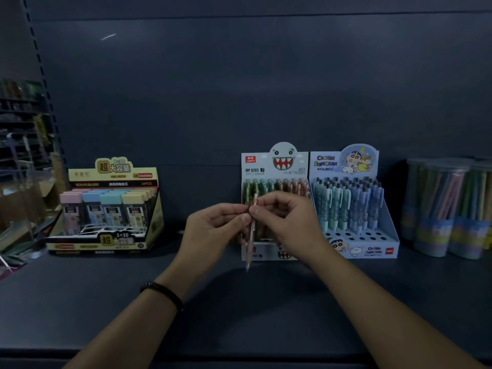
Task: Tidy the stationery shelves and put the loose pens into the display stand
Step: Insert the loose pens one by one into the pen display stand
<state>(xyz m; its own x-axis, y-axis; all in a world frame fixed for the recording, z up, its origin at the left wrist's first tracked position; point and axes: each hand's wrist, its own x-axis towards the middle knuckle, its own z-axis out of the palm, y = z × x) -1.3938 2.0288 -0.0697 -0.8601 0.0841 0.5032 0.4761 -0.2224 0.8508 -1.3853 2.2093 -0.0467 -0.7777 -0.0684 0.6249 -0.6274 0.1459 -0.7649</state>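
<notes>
Pen (249, 251), slim, pinkish and plastic-barrelled, hangs almost upright with its tip down. It is just in front of the white cardboard display stand (275, 162) with the toothy monster face, whose rows hold green and brown pens. The left hand (213, 230) pinches the upper barrel from one side and the right hand (287, 222) from the other, fingertips nearly meeting. Both are clamped on it, probably to steady it and aim it at a hole. Which hole is free is hidden behind the hands. Right beside that stand is a pale blue cartoon-printed stand (372, 251) with empty front holes. Well to the left sits a yellow carton of pastel lead cases (111, 170), and at far right are clear tubs of coloured pencils (439, 209), all on the dark grey shelf (239, 310).
</notes>
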